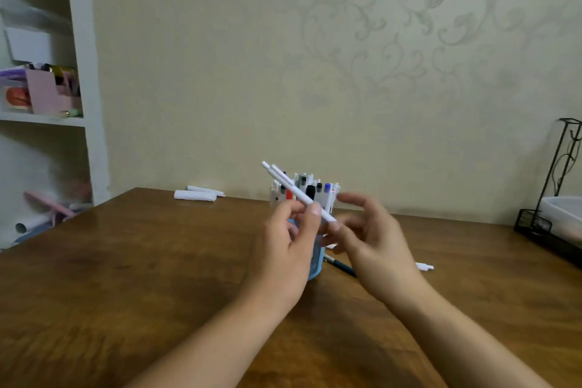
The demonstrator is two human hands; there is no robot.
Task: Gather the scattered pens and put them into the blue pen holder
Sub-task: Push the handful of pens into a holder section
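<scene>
We have the white pen [296, 190] pinched in our left hand [291, 241], thumb and forefinger pressed on its barrel, the pen slanting up toward 11 o'clock in front of the blue pen holder [316, 264]. Our right hand [373, 239] sits just beside its lower end, fingers loosely curled; whether they touch the pen we cannot tell, since the hand is blurred. The holder stands near the middle of the table [157, 261], directly behind our hands, and it already looks crowded with pens [315, 187].

To do this step well, we judge that we should tip the pen closer to upright, find a gap among the caps, and lower it tip first, letting it slide rather than forcing it, so that the packed pens do not spring out or tilt the holder. Steadying the holder with our right hand may help.

Most of the holder is hidden behind our left hand, so its rim and free room are hard to judge. At 4 o'clock from it, a dark teal pen [341, 266] and another white pen [425, 267] lie partly covered by our right hand. White rolled items [195, 195] at the table's far edge are too blurred to name.
</scene>
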